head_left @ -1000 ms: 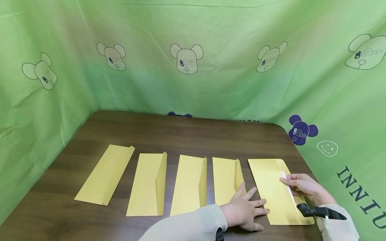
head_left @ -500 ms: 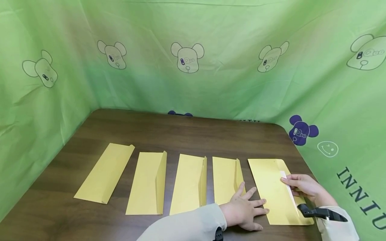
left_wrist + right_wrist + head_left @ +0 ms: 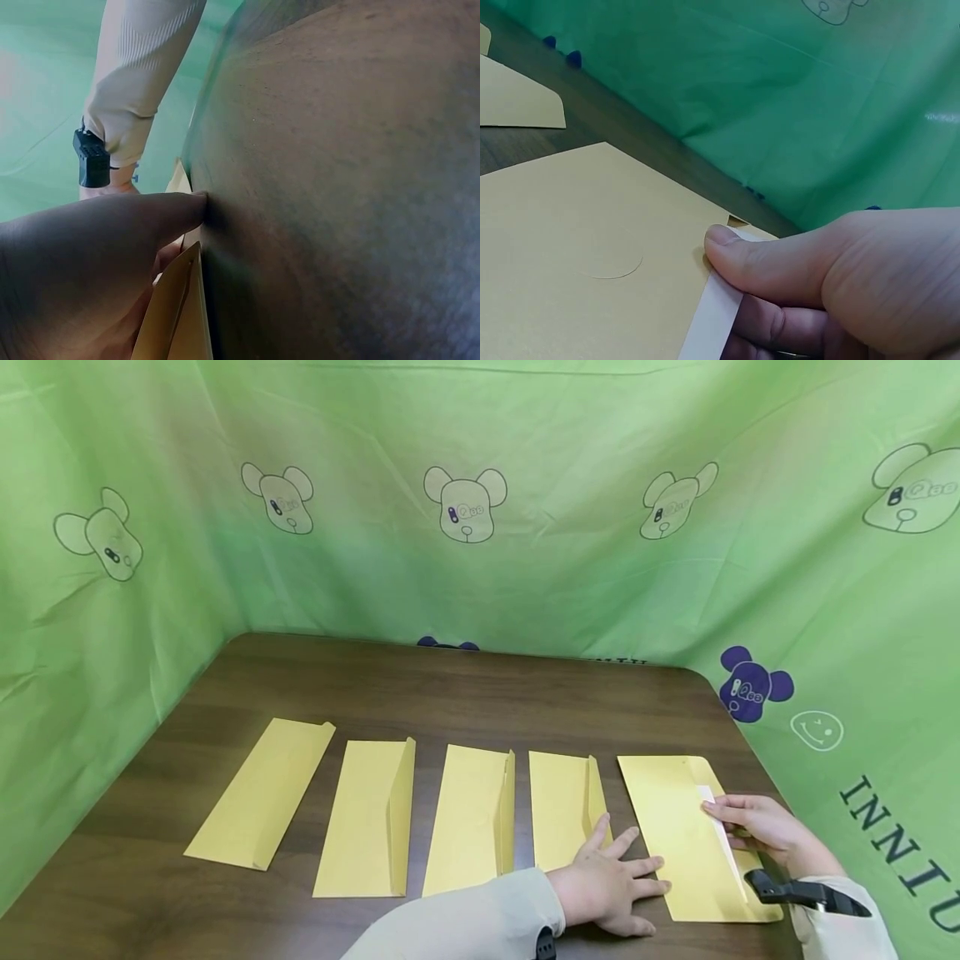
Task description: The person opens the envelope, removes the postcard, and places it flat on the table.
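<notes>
A yellow paper envelope (image 3: 663,827) lies at the right end of a row, its flap (image 3: 742,860) unfolded to the right. White paper (image 3: 712,319) shows as a narrow strip along its mouth. My right hand (image 3: 768,831) pinches this strip at the envelope's edge, thumb on top and fingers curled beneath. My left hand (image 3: 611,881) is spread palm down, fingertips on the envelope's left edge. Its index finger overlaps the neighbouring envelope (image 3: 558,810). In the left wrist view, the left thumb (image 3: 176,210) rests on the table. Most of the white paper is hidden inside the envelope.
More yellow envelopes stand in the row leftward: one (image 3: 468,818) by the left sleeve, another (image 3: 360,818), and a slanted one (image 3: 258,793) farthest left. The brown table (image 3: 450,693) is backed by a green printed curtain (image 3: 360,585), which also runs along both sides.
My right hand has shifted very slightly to the right, still pinching the white paper. The left hand and the envelopes have stayed in place.
</notes>
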Demonstrator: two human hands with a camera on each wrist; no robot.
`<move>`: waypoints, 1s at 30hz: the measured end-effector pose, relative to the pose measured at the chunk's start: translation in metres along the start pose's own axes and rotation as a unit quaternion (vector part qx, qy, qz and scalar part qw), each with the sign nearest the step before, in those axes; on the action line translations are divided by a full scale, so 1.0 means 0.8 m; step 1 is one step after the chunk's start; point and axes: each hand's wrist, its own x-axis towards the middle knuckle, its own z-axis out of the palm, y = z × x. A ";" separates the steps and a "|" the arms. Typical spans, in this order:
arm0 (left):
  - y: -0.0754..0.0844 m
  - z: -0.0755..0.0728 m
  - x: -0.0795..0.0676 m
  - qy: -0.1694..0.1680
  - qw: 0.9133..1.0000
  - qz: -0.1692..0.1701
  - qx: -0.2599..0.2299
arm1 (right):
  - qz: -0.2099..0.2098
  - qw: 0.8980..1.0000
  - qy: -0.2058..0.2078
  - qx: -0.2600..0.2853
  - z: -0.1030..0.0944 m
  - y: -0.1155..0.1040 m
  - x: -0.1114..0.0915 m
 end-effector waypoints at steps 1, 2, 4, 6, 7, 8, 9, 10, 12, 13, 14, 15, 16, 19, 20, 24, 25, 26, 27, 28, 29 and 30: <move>0.000 0.000 0.000 0.001 1.000 0.001 -0.001 | -0.001 1.000 -0.003 0.010 0.000 0.000 0.000; 0.000 0.000 0.000 0.001 1.000 0.001 -0.001 | -0.002 1.000 -0.007 0.021 -0.001 0.001 -0.001; 0.000 -0.001 0.000 0.000 1.000 0.003 -0.001 | -0.002 0.999 -0.014 0.042 -0.003 0.002 -0.001; 0.000 -0.001 0.000 0.000 1.000 0.003 -0.001 | -0.002 0.998 -0.019 0.062 -0.004 0.004 -0.002; 0.000 -0.001 -0.001 -0.001 1.000 0.004 -0.001 | -0.003 0.997 -0.022 0.070 -0.005 0.005 -0.002; 0.000 -0.001 0.000 -0.002 1.000 0.003 0.001 | -0.004 0.997 -0.024 0.075 -0.006 0.006 -0.002; 0.000 -0.001 0.000 -0.002 1.000 0.003 0.000 | -0.003 0.996 -0.026 0.081 -0.007 0.007 -0.002; 0.000 -0.001 0.000 -0.003 1.000 0.004 0.000 | -0.005 0.996 -0.029 0.086 -0.008 0.008 -0.003; 0.000 -0.001 0.000 -0.003 1.000 0.004 -0.001 | -0.010 0.995 -0.038 0.096 -0.009 0.009 -0.003; 0.001 0.000 0.000 -0.003 1.000 0.004 -0.001 | -0.014 0.994 -0.044 0.100 -0.010 0.010 -0.003; 0.001 0.000 0.000 -0.003 1.000 0.004 -0.002 | -0.018 0.993 -0.049 0.104 -0.011 0.011 -0.003; 0.001 0.000 0.000 -0.004 1.000 0.005 -0.002 | -0.021 0.992 -0.055 0.108 -0.011 0.012 -0.003; 0.002 0.001 0.000 -0.004 1.000 0.005 -0.003 | -0.024 0.992 -0.059 0.113 -0.011 0.014 -0.003; 0.002 0.002 0.000 -0.005 1.000 0.006 -0.003 | -0.031 0.990 -0.066 0.124 -0.012 0.017 -0.004; 0.002 0.002 0.000 -0.005 1.000 0.007 -0.003 | -0.031 0.989 -0.066 0.126 -0.012 0.018 -0.004; 0.002 0.003 0.000 -0.002 1.000 0.008 -0.003 | -0.029 0.989 -0.059 0.133 -0.010 0.020 -0.005; 0.002 0.004 0.000 -0.002 1.000 0.008 -0.003 | -0.032 0.989 -0.059 0.134 -0.010 0.021 -0.005; 0.002 0.004 0.000 -0.002 1.000 0.009 -0.004 | -0.032 0.989 -0.058 0.135 -0.010 0.021 -0.005; 0.001 0.004 0.000 -0.002 1.000 0.009 -0.005 | -0.033 0.988 -0.058 0.137 -0.010 0.021 -0.005; 0.001 0.004 -0.001 -0.002 1.000 0.010 -0.006 | -0.034 0.988 -0.059 0.137 -0.010 0.021 -0.005; 0.001 0.003 -0.001 -0.002 1.000 0.010 -0.007 | -0.037 0.988 -0.061 0.139 -0.011 0.021 -0.005; 0.001 0.003 -0.001 -0.003 1.000 0.010 -0.008 | -0.038 0.987 -0.063 0.140 -0.011 0.022 -0.005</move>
